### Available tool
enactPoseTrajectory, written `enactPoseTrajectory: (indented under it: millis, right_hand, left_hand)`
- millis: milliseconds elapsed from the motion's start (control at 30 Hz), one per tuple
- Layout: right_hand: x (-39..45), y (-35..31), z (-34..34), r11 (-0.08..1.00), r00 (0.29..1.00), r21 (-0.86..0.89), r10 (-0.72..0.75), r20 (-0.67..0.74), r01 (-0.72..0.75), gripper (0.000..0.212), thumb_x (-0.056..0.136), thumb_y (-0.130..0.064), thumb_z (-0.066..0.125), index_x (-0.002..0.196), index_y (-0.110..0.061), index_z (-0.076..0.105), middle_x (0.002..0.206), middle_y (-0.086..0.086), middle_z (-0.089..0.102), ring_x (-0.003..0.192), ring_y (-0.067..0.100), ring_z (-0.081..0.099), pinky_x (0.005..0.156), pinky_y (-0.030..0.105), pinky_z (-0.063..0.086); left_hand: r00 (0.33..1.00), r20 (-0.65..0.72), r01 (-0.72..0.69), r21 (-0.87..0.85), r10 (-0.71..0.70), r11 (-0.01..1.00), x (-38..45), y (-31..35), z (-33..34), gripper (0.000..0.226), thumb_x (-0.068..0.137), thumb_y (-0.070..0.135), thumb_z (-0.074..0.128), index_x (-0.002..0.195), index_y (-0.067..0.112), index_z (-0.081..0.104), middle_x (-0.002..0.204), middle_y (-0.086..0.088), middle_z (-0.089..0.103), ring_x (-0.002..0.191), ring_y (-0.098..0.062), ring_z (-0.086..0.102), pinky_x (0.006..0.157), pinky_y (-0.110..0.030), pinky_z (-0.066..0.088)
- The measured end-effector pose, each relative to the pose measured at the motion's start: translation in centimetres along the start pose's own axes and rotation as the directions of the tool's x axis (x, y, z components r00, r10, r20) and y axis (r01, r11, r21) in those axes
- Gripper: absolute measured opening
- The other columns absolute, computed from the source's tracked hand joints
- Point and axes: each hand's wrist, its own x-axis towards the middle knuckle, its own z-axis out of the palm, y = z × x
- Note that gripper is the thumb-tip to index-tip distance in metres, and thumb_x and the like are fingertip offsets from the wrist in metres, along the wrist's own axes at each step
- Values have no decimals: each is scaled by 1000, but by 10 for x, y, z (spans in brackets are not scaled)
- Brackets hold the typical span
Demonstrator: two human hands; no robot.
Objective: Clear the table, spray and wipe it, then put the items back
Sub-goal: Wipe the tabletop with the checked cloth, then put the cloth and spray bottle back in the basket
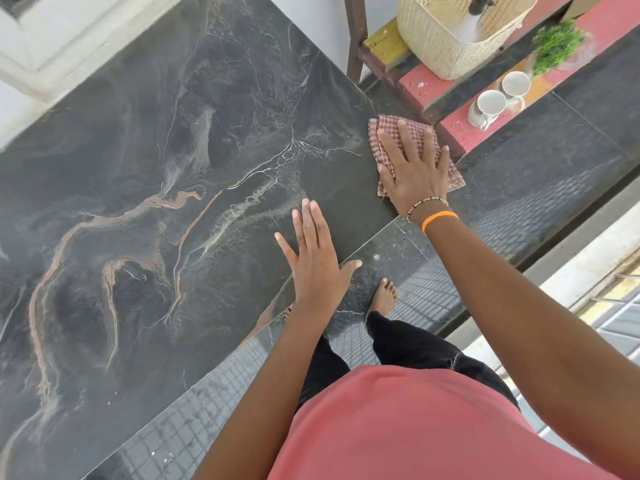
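The dark marble-patterned table (156, 174) fills the left and middle of the view, with nothing standing on it. My right hand (412, 171) lies flat, fingers spread, pressing a red-and-white checked cloth (388, 133) onto the table's near right corner. My left hand (317, 261) rests flat on the table's front edge, fingers apart and holding nothing. Off the table, on a red ledge at the upper right, stand two white mugs (490, 107), a cream woven basket (453, 32) and a small green plant (556, 45).
A dark wooden post (355, 39) stands just beyond the table's far right corner. The red ledge (460, 131) steps up to the right of the table. My bare feet (384, 296) stand on glossy dark floor tiles in front of the table.
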Motion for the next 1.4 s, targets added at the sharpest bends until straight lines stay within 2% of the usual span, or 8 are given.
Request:
enactPoseTrajectory:
  millis: [433,600,700,800,1033,1167,1300,1400]
  right_hand:
    - [-26,56,2,911,986,383,167,-7,-151,48,97,-33,32,144,-29,28,131,13,47,105,40,53,77,49,46]
    - [-4,92,-17,34,792,895,481,376,-445,38,98,-24,36,129,-7,49,107,5,59,99,20,55,100,39,41]
    - [3,106,-35,-473,759,836,424,493,-278,25,97,-26,39,90,-14,60,70,-5,62,64,9,59,65,27,55]
    - [12,107,-60,-685,859,699,214,465,-208,34,99,-34,29,93,-17,57,73,-3,65,67,12,62,69,26,55]
    - [45,95,-104,-736,942,642,19,335,-213,43,98,-33,20,113,-13,55,118,10,59,110,26,56,105,43,38]
    - [76,107,-123,-668,944,691,-54,325,-277,32,93,-29,33,100,-13,59,91,4,71,86,16,67,87,34,54]
    - [110,128,-115,-193,895,892,107,433,-409,9,92,-6,46,97,-8,53,93,9,63,79,18,64,76,36,52]
    - [126,138,-106,92,905,912,197,377,-400,46,83,13,55,106,-25,45,87,10,57,71,17,58,66,33,50]
  left_hand:
    - [994,-21,-113,-151,111,982,28,62,-9,92,90,43,52,147,6,-11,158,-7,-8,145,-24,-14,117,-40,-5]
    - [994,-3,-105,-363,112,926,40,82,-21,79,93,47,44,149,12,1,159,0,4,146,-14,-5,116,-35,13]
    - [994,35,-60,-594,101,802,54,99,-30,61,95,41,44,147,16,23,150,2,32,138,-7,27,105,-24,24]
    - [976,176,58,-784,132,618,79,121,-40,48,96,38,41,141,20,37,141,5,45,125,-3,41,97,-19,28]
    - [902,399,319,-873,166,369,163,167,-64,35,92,43,51,115,18,55,121,0,57,113,-17,54,100,-34,41]
    - [950,292,248,-921,111,299,198,167,-70,3,92,23,56,89,24,57,98,3,64,90,-10,60,76,-26,47]
    - [970,230,197,-936,85,291,221,163,-72,6,90,14,57,92,20,55,96,0,65,86,-7,62,73,-18,50]
    - [976,218,197,-924,28,329,232,163,-70,27,86,5,61,108,13,48,101,0,64,87,-3,62,72,-14,51]
